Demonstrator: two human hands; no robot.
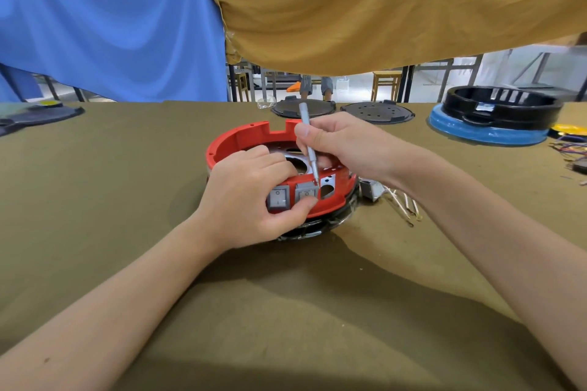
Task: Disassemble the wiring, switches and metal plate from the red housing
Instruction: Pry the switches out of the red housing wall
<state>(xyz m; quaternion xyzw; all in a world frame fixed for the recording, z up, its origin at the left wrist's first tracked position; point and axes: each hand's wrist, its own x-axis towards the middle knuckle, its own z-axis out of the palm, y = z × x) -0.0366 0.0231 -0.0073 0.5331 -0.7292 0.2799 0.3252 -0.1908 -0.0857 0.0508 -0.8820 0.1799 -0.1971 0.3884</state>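
Observation:
The round red housing (244, 136) stands on the olive cloth at the middle of the table, tilted toward me. Two grey rocker switches (279, 197) sit in its near wall. A metal plate (287, 149) with holes lies inside it. My left hand (251, 197) grips the housing's near wall, thumb under the right switch (306, 192). My right hand (346, 143) holds a thin silver screwdriver (308, 139), its tip at the upper right corner of that switch. A removed grey switch (368, 189) with white wires (401, 203) lies just right of the housing.
Two dark round lids (303, 108) (378, 111) lie at the table's far edge. A black housing on a blue ring (489, 133) stands far right, with loose coloured wires (568, 149) beside it. A dark part (41, 116) lies far left. Blue and mustard cloths hang behind.

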